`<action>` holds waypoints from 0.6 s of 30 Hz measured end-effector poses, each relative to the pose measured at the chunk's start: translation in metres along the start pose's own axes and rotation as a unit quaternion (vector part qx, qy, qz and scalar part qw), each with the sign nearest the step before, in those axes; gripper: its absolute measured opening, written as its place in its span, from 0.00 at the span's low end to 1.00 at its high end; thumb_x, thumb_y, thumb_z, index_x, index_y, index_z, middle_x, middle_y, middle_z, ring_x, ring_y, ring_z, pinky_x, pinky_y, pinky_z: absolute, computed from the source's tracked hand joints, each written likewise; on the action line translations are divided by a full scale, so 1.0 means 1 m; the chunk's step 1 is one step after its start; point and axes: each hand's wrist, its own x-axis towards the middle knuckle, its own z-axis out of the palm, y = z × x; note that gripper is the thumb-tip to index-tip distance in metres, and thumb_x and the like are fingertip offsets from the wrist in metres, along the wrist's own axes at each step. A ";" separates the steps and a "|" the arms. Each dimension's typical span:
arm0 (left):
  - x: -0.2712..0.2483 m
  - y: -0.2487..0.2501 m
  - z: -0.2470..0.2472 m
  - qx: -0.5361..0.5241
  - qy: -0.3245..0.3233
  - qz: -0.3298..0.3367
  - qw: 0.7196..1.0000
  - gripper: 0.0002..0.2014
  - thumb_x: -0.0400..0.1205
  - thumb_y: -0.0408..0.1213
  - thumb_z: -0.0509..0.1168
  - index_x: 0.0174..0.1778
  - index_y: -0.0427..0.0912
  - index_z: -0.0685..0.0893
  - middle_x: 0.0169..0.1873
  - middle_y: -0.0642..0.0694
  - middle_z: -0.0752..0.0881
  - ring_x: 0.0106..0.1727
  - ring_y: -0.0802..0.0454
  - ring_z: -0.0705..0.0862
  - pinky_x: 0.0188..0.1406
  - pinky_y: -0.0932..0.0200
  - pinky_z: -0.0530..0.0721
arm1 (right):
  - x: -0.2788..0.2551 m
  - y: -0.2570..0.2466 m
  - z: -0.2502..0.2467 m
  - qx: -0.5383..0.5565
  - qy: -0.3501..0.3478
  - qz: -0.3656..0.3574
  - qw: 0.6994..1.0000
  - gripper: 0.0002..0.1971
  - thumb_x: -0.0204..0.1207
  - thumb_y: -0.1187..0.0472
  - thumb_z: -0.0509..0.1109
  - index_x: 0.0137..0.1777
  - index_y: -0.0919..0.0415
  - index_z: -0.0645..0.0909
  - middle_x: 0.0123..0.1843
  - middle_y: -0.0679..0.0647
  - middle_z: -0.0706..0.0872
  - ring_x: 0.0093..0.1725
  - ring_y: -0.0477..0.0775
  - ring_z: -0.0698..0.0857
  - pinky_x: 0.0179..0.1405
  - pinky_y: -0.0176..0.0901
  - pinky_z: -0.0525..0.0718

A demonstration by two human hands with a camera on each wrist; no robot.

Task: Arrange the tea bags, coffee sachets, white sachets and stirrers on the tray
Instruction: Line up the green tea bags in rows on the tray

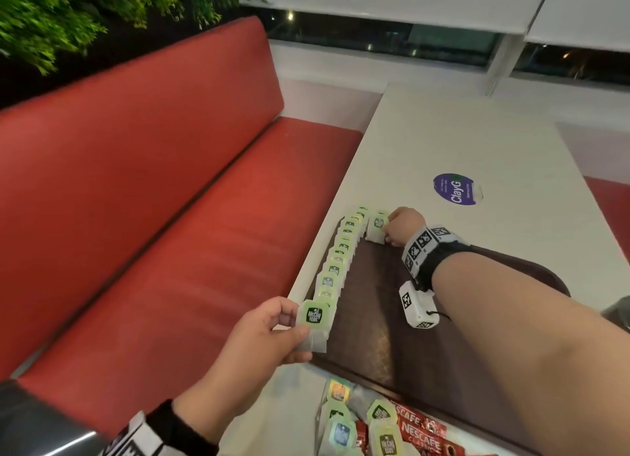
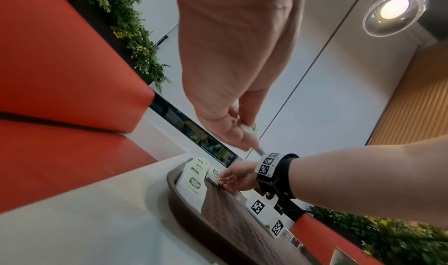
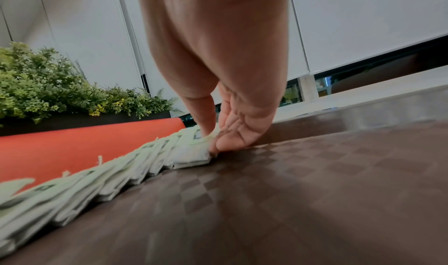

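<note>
Loose tea bags (image 1: 354, 421) and red coffee sachets (image 1: 421, 430) lie heaped on the tabletop (image 1: 477, 142) just off the near edge of the brown tray (image 1: 392, 319). With my left hand (image 1: 259, 336) I pinch a green-tagged tea bag (image 1: 313, 321) between thumb and fingers at the tray's near left corner, at the near end of the row of tea bags (image 1: 341, 251) that runs overlapped along the tray's left edge. My right hand (image 1: 404, 224) reaches to the far left corner, thumb and fingertips (image 3: 227, 144) closed on another tea bag (image 1: 376, 226) standing on the tray floor just beside the far end of that row. A round purple sticker (image 1: 456, 188) sits on the tabletop beyond the tray, and a red bench (image 1: 136, 200) runs along the table's left edge.
</note>
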 end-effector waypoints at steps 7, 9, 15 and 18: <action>0.010 -0.003 0.010 -0.005 0.025 0.001 1.000 0.05 0.78 0.23 0.68 0.45 0.36 0.83 0.49 0.36 0.88 0.43 0.48 0.90 0.40 0.57 0.88 | -0.035 -0.003 -0.011 0.045 0.060 -0.044 0.996 0.04 0.74 0.68 0.66 0.48 0.62 0.79 0.40 0.62 0.87 0.38 0.58 0.88 0.44 0.50 0.88; 0.016 -0.002 0.011 0.001 0.042 0.001 0.999 0.04 0.79 0.24 0.68 0.46 0.36 0.82 0.50 0.37 0.88 0.43 0.48 0.90 0.44 0.53 0.89 | -0.078 -0.015 -0.017 0.115 -0.041 -0.105 0.987 0.01 0.75 0.66 0.70 0.43 0.60 0.82 0.35 0.56 0.86 0.30 0.47 0.83 0.32 0.38 0.83; 0.027 0.008 0.027 0.012 0.037 0.026 0.999 0.05 0.79 0.24 0.67 0.46 0.38 0.83 0.47 0.39 0.87 0.40 0.53 0.89 0.44 0.53 0.89 | -0.171 -0.021 -0.008 0.170 -0.263 -0.185 0.931 0.04 0.73 0.64 0.75 0.46 0.63 0.85 0.31 0.49 0.86 0.31 0.42 0.83 0.28 0.31 0.77; 0.028 0.012 0.035 0.011 0.035 0.030 0.999 0.08 0.79 0.26 0.68 0.50 0.41 0.83 0.46 0.44 0.86 0.38 0.56 0.89 0.44 0.56 0.89 | -0.180 -0.017 0.003 0.213 -0.256 -0.191 0.924 0.02 0.75 0.69 0.73 0.42 0.65 0.83 0.30 0.55 0.84 0.28 0.43 0.81 0.27 0.31 0.75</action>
